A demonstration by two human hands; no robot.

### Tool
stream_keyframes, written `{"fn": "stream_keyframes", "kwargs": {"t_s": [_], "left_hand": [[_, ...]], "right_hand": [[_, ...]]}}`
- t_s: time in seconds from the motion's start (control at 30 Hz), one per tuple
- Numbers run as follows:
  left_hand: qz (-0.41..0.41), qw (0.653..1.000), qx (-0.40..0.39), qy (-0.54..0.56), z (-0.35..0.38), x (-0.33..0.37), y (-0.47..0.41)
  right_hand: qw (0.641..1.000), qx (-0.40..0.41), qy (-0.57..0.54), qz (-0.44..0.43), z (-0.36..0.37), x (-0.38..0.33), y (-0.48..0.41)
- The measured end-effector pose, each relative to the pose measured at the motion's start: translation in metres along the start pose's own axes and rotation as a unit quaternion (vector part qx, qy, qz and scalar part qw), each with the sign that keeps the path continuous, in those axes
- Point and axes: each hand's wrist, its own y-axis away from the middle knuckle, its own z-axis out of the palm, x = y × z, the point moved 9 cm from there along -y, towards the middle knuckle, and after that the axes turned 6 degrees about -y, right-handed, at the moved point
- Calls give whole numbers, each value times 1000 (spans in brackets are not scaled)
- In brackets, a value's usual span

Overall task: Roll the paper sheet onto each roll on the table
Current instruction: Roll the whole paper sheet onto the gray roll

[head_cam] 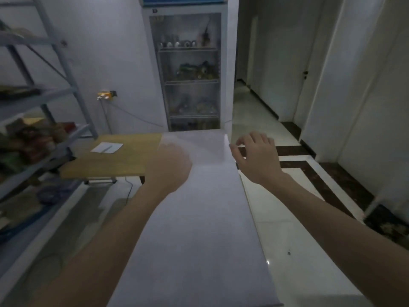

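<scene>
Left hand (169,167): at the left edge of the paper sheet (199,229), near its far end. The fingers show only as a haze through the translucent sheet, so they lie beneath it. Whether they grip it cannot be told.
Right hand (256,156): just beside the right edge of the sheet, level with the left hand. Fingers loosely curved and holding nothing, with the thumb tip close to the raised corner. Contact cannot be confirmed.
Hand spacing: apart, one on each long edge, the sheet's width between them.
Sheet position: directly ahead, between the forearms.
Long axis: runs straight away from the person, from the bottom of the view to the far end at the table (124,160).
Nearer hand: neither; both sit at roughly equal reach toward the far end.
Roll: none plainly visible, so its position cannot be stated.
Judgement: winding calls for a roll axis square to the long axis, with both hands advancing evenly to avoid skew.
Table contents: small white slip (107,148), well to the left of the sheet.
Surroundings: glass-door fridge (190,74) beyond the far end; metal shelving (55,63) to the left.
</scene>
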Motion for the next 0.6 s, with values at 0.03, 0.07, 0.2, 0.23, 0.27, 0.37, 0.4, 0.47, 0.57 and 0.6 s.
{"fn": "stream_keyframes", "kwargs": {"t_s": [0.03,0.07,0.2,0.23,0.27,0.37,0.4,0.47,0.57,0.6], "left_hand": [[-6,1000,-2,1,7,-5,10],[-12,1000,-10,3,16,-10,21],[-21,999,-50,-7,54,-24,74],[-18,998,-62,-11,64,-25,90],[-15,997,-74,-13,74,-26,106],[-17,992,-123,-5,103,-32,157],[-20,991,-135,-3,112,-33,174],[-24,988,-155,4,128,-35,206],[-26,983,-178,24,151,-34,253],[-29,981,-188,30,157,-33,269]], "right_hand": [[1000,-6,-2,-1,12,-4,6],[1000,-13,-5,-2,25,-7,14],[998,-65,-17,13,79,-11,56],[997,-75,-20,17,91,-11,68],[996,-86,-22,23,105,-10,81],[992,-119,-24,36,143,-10,126],[991,-127,-25,39,154,-10,141],[988,-145,-31,50,174,-9,171],[980,-180,-42,77,204,-6,216],[977,-188,-45,86,213,-6,232]]}}
